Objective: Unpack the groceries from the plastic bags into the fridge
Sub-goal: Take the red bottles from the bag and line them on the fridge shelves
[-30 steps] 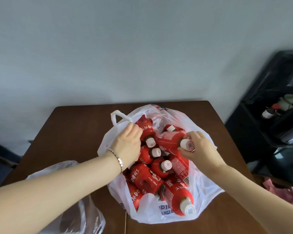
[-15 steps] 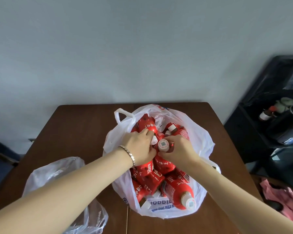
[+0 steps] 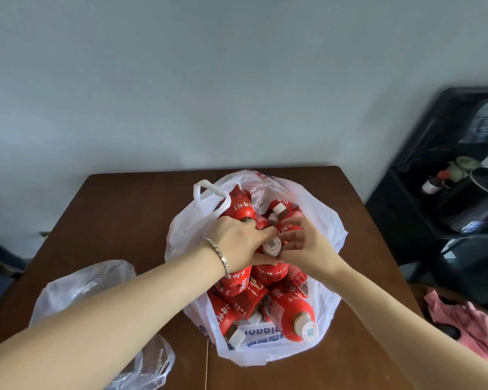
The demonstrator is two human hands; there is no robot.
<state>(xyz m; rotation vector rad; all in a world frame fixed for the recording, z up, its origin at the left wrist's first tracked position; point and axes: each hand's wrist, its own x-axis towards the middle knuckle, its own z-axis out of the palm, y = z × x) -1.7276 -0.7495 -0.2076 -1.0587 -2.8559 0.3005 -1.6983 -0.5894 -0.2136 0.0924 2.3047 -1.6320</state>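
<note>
A white plastic bag [image 3: 319, 220] stands open in the middle of the brown table [image 3: 130, 220], packed with several red bottles with white caps. My left hand [image 3: 237, 243], with a bracelet on the wrist, is inside the bag, closed around an upright red bottle [image 3: 238, 277]. My right hand [image 3: 307, 249] meets it from the right, and its fingers grip a second red bottle [image 3: 269, 273] just below its white cap [image 3: 271, 246]. The fingertips of both hands touch around that cap. Another red bottle [image 3: 290, 313] lies on its side at the bag's front.
A crumpled clear plastic bag [image 3: 88, 288] lies at the table's front left, partly under my left forearm. To the right of the table stands a black shelf [image 3: 406, 209] with small bottles on it. A pink cloth [image 3: 468, 322] lies low on the right. A grey wall is behind.
My right hand carried its bottle leftward into the middle of the bag. My left hand moved right to meet it, and both now close around the upright bottles.
</note>
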